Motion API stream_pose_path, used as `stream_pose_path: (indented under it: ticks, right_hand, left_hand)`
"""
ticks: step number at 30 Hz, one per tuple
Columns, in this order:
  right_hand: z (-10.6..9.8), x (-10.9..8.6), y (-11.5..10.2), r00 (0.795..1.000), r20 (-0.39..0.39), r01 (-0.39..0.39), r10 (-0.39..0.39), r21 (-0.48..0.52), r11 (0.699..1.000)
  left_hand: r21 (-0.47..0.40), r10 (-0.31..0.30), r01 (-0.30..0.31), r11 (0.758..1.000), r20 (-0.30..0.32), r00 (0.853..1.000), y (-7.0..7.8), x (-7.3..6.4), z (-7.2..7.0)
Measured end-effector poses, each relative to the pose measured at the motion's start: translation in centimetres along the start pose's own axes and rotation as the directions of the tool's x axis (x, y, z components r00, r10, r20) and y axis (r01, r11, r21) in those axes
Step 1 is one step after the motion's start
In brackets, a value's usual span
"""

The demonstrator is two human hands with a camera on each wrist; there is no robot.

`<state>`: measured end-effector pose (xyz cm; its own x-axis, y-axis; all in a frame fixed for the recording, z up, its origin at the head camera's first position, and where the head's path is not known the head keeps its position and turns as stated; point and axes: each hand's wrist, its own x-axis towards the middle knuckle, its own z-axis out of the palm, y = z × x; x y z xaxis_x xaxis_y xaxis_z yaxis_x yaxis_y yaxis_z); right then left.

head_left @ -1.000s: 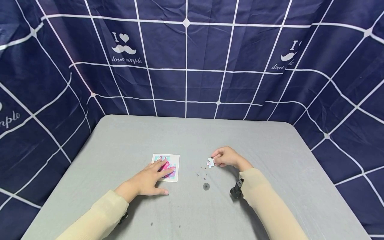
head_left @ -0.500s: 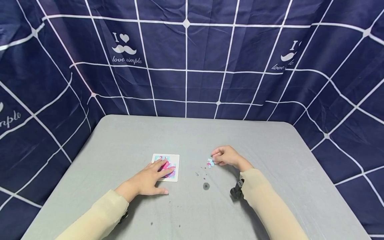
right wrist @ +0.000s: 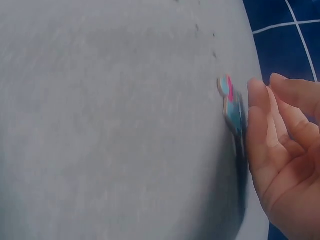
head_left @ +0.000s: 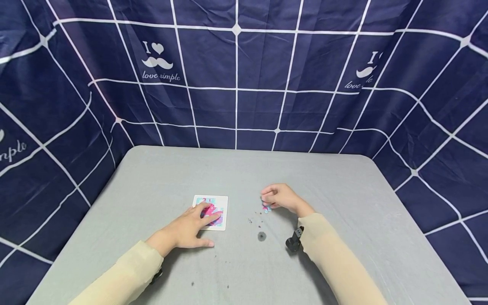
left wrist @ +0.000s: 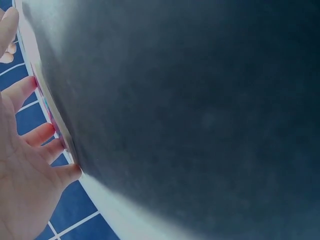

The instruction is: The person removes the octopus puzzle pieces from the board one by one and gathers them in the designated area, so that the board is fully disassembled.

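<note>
My left hand rests with spread fingers on a small square puzzle board, white-bordered with a pink, blue and purple picture. The left wrist view shows its fingertips along the edge-on board, with the hand partly cut off. A single jigsaw piece, blue with a pink and white streak, lies on the table right of the board. Over it hovers my right hand, covering part of it in the head view. In the right wrist view the loosely bent fingers stand just above the piece, holding nothing.
The grey cloth-covered table carries a dark round spot and several small specks near the piece. A navy curtain with white grid lines hangs round the back and sides.
The jigsaw piece has turned, its pink streak coming into view. My right hand has shifted slightly left, over the piece. My left hand has stayed in place on the board.
</note>
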<state>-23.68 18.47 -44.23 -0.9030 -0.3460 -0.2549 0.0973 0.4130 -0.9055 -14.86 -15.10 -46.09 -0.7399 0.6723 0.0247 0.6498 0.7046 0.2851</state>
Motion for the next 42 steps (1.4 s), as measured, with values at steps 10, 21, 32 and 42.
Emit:
stream_pose_path:
  ticks: [10,21,32,42]
  right_hand:
    - [2.3,0.9,-1.0,0.999,0.033,0.020,-0.020,0.001,1.000]
    - [5.2,1.7,-2.7,0.994,0.088,0.064,-0.063,-0.008,0.998]
    - [7.5,2.3,-3.7,0.991,0.110,0.076,-0.078,0.019,0.997]
    - [9.6,2.7,-4.4,0.983,0.121,0.145,-0.141,-0.024,0.989]
  left_hand:
    - [0.001,0.016,-0.016,1.000,-0.009,1.000,0.0,-0.1,0.1]
    - [-0.003,0.010,-0.010,1.000,0.010,1.000,-0.2,-0.6,-0.3]
    - [0.007,-0.002,0.001,1.000,0.047,0.999,0.0,-1.3,-0.6]
    - [0.015,0.009,-0.010,1.000,0.032,0.999,-0.6,-1.3,0.0]
